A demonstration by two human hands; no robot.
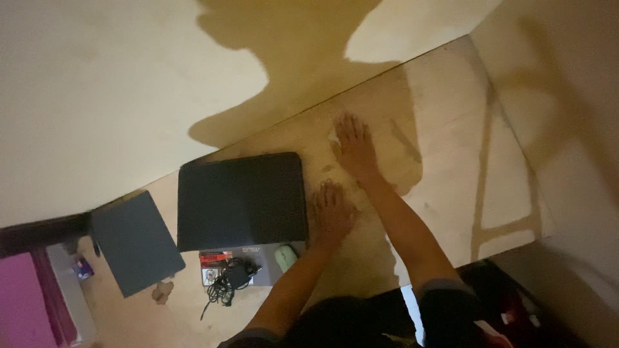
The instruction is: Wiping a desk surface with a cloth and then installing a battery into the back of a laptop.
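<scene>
Both hands flat on the desk (451, 129).
My left hand (332, 209) rests spread, empty, beside the dark laptop (242, 200), whose long axis runs left-right; right hand (354, 147) likewise.

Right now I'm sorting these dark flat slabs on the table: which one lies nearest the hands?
The larger dark slab, lying square beside the left hand. The smaller slab sits tilted, farther away toward the table's far end.

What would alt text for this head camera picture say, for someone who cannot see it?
Seen from above, a person rests the left hand and right hand flat on a bare wooden table, beside a closed dark laptop. Nearer the person lie a pale green mouse and a black charger with cable; a second dark slab lies further left.
</scene>
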